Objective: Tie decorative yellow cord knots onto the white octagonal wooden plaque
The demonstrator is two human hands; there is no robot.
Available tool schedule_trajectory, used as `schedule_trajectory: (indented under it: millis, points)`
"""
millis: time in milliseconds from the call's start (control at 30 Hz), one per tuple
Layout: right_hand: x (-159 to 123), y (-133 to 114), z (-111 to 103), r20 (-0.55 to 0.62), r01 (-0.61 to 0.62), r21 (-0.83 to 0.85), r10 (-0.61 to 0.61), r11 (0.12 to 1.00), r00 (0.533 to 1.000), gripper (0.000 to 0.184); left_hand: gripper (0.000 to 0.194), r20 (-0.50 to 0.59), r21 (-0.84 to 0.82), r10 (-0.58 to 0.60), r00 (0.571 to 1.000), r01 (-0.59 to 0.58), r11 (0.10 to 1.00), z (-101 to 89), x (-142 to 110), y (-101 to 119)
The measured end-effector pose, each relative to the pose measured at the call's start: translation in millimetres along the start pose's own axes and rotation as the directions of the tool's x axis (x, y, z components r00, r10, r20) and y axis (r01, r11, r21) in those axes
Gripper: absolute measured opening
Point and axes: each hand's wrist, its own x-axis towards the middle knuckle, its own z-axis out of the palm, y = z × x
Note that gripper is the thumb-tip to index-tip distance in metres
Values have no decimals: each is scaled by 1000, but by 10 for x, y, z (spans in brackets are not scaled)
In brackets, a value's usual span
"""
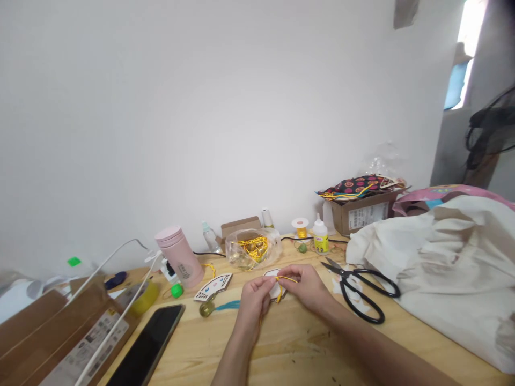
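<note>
The wooden table (298,348) runs out of view below; the pale cloth (438,262) is cut off at right. The left hand (256,295) and right hand (304,285) pinch, fingertips together, partly hiding a white plaque (275,291). Between them is the yellow cord (287,278), its looping hard to make out.

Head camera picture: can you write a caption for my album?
Left hand and right hand hold yellow cord; black-handled scissors lie nearby.

Yellow cord (287,277), pink tumbler (182,260)
</note>
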Motion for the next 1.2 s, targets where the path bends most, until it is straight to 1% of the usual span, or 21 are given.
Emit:
schedule_trajectory:
  millis: [100, 200, 300, 400, 467, 533, 633, 767, 900, 1033, 1200]
  points:
    - [27, -9, -13, -23, -42, 19, 42, 999, 999, 15, 27, -11, 15, -21, 1000, 21, 1000, 8, 22, -7]
    - [65, -38, -53, -12, -124, 81, 125, 989, 992, 13, 25, 38, 70, -72, 997, 69, 995, 21, 57, 29]
    - [99, -100, -127, 7, -185, 129, 186, 974, 983, 10, 24, 95, 127, -94, 991, 82, 988, 57, 105, 131]
    - [128, -158, -216, 22, -188, 147, 187, 971, 982, 9, 23, 140, 223, -102, 985, 69, 972, 102, 177, 243]
    - [145, -174, -271, 30, -177, 135, 174, 975, 984, 8, 22, 149, 244, -96, 984, 57, 968, 125, 232, 273]
    - [159, -166, -312, 34, -171, 121, 168, 978, 985, 8, 21, 151, 199, -61, 987, 30, 980, 139, 277, 248]
    - [172, -125, -342, 43, -180, 126, 176, 976, 983, 9, 19, 146, 100, -11, 989, -4, 995, 135, 305, 140]
    - [184, -63, -326, 69, -200, 126, 192, 972, 979, 12, 17, 119, 60, -30, 992, 23, 998, 92, 280, 30]
    - [186, -31, -298, 91, -200, 105, 191, 974, 977, 14, 20, 80, 64, -57, 995, 52, 997, 60, 261, 33]
    - [175, -20, -280, 59, -188, 70, 185, 980, 981, 14, 21, 55, 27, -62, 997, 61, 998, 72, 254, 56]
    - [170, 1, -244, 31, -113, 26, 112, 993, 993, 15, 19, 56, 8, -34, 998, 34, 999, 73, 244, 57]
